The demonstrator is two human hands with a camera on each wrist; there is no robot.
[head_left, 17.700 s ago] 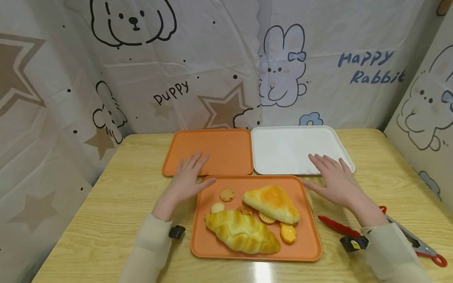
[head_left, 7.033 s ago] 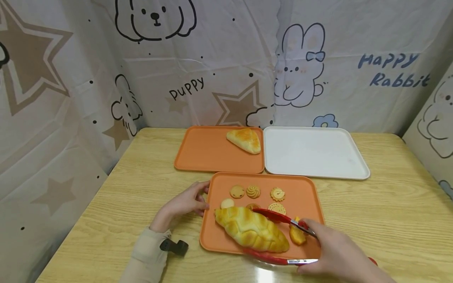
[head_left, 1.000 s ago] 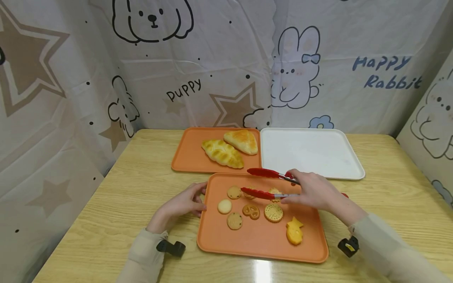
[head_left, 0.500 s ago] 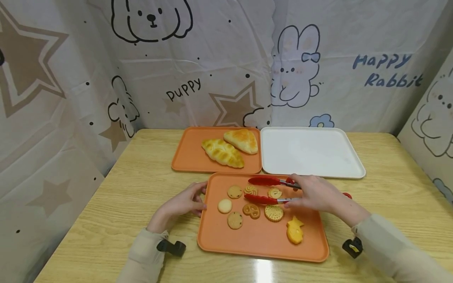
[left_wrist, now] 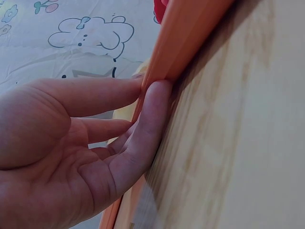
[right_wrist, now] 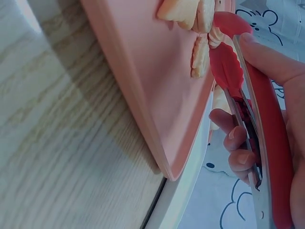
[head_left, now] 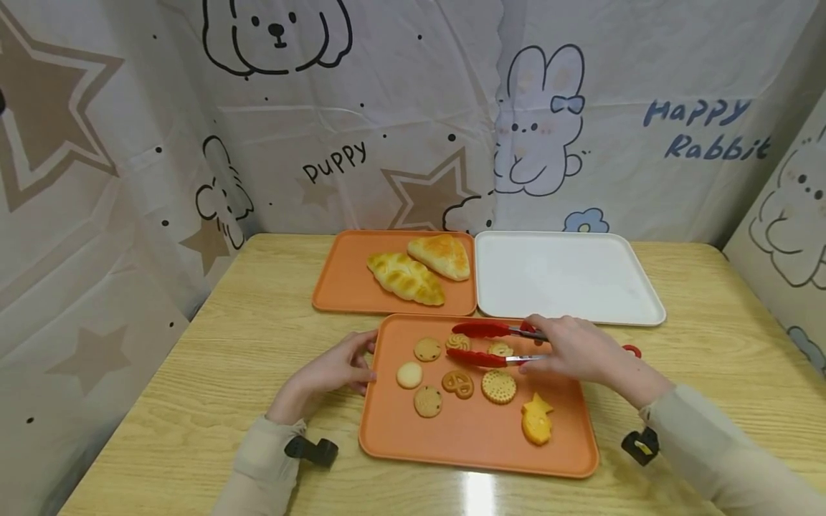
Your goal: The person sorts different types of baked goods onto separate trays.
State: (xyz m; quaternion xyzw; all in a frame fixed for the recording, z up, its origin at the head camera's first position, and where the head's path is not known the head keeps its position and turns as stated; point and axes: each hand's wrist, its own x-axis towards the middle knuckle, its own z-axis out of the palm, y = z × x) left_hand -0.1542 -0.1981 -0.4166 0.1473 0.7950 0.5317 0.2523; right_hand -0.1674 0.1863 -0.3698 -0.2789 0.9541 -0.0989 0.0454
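Observation:
My left hand (head_left: 329, 369) holds the left edge of the front orange tray (head_left: 477, 448), thumb and fingers at its rim in the left wrist view (left_wrist: 109, 138). With my right hand (head_left: 574, 351) I grip red-tipped tongs (head_left: 480, 358) over the tray's back part. The tong tips stand apart on either side of a swirl cookie (head_left: 458, 342); whether they touch it I cannot tell. Partly behind the lower tong arm is a scalloped cookie (head_left: 500, 348). Nearby lie a pretzel cookie (head_left: 458, 385), a dotted round cookie (head_left: 499, 387) and a yellow pineapple-shaped piece (head_left: 537, 421).
Behind, the back orange tray (head_left: 338, 287) bears a long ridged bread (head_left: 406, 278) and a triangular bread (head_left: 440, 256). A white tray (head_left: 561, 276) adjoins it on the right. Chip cookies (head_left: 428, 401) and a pale cookie (head_left: 409, 375) lie at the front tray's left.
Both breads have moved from the front tray to the back orange tray. My right hand has taken up the tongs and lowered them around the swirl cookie. My left hand now holds the tray edge.

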